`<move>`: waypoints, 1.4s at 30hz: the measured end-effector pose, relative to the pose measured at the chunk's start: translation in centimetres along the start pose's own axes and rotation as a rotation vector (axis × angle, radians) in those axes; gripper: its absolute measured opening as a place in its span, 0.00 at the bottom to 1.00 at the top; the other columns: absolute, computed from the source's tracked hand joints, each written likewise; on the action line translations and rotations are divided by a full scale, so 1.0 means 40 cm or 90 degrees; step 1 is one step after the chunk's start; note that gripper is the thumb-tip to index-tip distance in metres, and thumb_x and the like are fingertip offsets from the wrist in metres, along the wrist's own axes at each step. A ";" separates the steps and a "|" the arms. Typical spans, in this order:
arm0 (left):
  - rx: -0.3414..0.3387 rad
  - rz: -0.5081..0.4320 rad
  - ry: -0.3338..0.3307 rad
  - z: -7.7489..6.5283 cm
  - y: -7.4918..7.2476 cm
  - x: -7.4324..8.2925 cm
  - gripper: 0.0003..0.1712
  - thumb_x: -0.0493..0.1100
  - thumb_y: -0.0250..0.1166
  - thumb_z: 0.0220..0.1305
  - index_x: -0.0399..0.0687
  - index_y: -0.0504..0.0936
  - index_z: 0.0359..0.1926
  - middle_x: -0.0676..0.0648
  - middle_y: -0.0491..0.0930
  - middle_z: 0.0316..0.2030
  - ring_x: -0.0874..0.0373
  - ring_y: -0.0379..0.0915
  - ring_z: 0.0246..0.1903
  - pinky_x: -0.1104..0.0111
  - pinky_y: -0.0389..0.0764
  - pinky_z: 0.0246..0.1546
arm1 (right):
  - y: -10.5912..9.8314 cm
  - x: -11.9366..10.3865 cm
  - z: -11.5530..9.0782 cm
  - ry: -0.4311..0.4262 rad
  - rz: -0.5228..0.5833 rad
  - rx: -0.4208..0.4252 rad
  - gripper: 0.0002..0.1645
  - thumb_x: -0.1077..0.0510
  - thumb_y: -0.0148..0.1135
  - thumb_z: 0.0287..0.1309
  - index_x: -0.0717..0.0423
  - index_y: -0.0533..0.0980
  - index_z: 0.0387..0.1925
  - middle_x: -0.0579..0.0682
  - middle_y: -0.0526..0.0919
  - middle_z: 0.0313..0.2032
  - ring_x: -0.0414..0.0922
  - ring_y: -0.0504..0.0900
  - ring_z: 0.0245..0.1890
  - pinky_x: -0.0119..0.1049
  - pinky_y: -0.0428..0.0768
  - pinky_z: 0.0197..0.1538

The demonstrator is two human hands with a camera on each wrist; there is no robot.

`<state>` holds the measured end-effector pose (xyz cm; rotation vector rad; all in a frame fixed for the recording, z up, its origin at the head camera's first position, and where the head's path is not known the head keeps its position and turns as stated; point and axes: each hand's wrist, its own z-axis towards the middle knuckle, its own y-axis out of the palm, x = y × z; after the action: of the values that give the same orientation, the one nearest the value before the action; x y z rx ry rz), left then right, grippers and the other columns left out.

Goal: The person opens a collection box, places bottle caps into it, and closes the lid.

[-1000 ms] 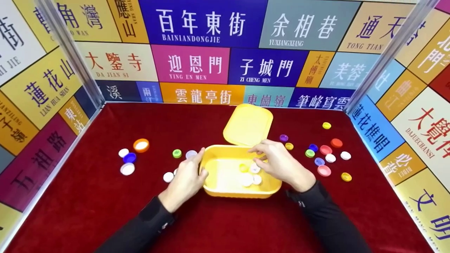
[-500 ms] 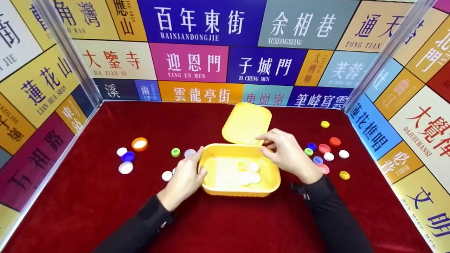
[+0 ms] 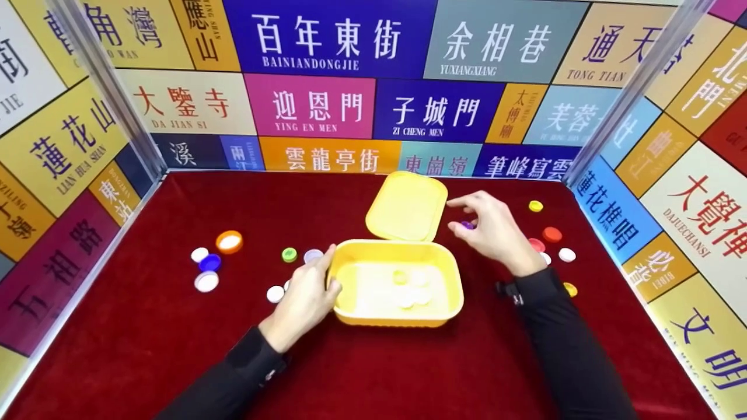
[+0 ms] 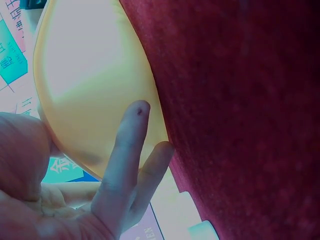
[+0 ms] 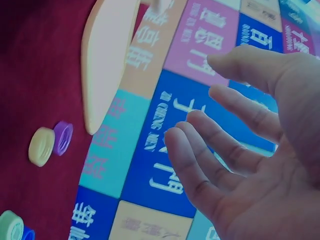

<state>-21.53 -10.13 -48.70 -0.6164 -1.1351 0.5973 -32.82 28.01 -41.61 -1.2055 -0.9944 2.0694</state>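
Observation:
A yellow plastic box [image 3: 397,315] stands in the middle with several white caps and one yellow cap [image 3: 400,277] inside. My left hand [image 3: 306,297] rests against its left end. In the left wrist view, straight fingers [image 4: 127,150] lie along the outer wall, with the thumb near the rim. My right hand [image 3: 496,227] is over the cloth to the right of the yellow lid [image 3: 407,207], fingers loosely bent and nothing between them. A purple bottle cap [image 3: 467,224] shows between thumb and fingers in the head view; the right wrist view shows it beside a yellow cap [image 5: 42,146].
The lid lies behind the box. On the left are an orange-rimmed cap [image 3: 229,241], a blue cap [image 3: 209,262] and a green cap [image 3: 289,255]. A red cap [image 3: 552,234] and several others lie right. Printed panels [image 3: 315,105] enclose the red cloth [image 3: 373,373].
My right hand has moved from over the box, up and right past the lid to the purple cap. My left hand keeps its place at the box's left end.

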 end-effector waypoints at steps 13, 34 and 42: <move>-0.003 -0.004 -0.003 0.000 0.001 0.001 0.40 0.32 0.69 0.76 0.31 0.72 0.86 0.30 0.83 0.76 0.43 0.90 0.57 0.59 0.91 0.53 | 0.035 0.127 0.071 0.119 -0.045 -0.104 0.38 0.52 0.80 0.73 0.60 0.80 0.78 0.69 0.79 0.69 0.66 0.77 0.67 0.65 0.79 0.80; 0.005 -0.003 0.012 -0.002 0.003 -0.003 0.40 0.31 0.69 0.76 0.28 0.72 0.85 0.29 0.86 0.71 0.43 0.91 0.58 0.57 0.93 0.54 | 0.084 0.188 0.089 0.148 -0.088 -0.152 0.15 0.65 0.72 0.73 0.60 0.95 0.56 0.64 0.96 0.51 0.61 0.87 0.48 0.44 0.84 0.48; -0.001 -0.004 0.006 -0.002 0.000 -0.002 0.40 0.32 0.69 0.77 0.30 0.72 0.85 0.30 0.86 0.72 0.45 0.89 0.53 0.60 0.91 0.50 | 0.070 0.178 0.085 0.162 -0.058 -0.127 0.16 0.65 0.71 0.73 0.61 0.94 0.57 0.64 0.95 0.48 0.52 0.88 0.33 0.37 0.83 0.41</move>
<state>-21.47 -10.21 -48.78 -0.6169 -1.1289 0.5878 -39.30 30.57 -46.24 -1.4539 -1.1297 1.7270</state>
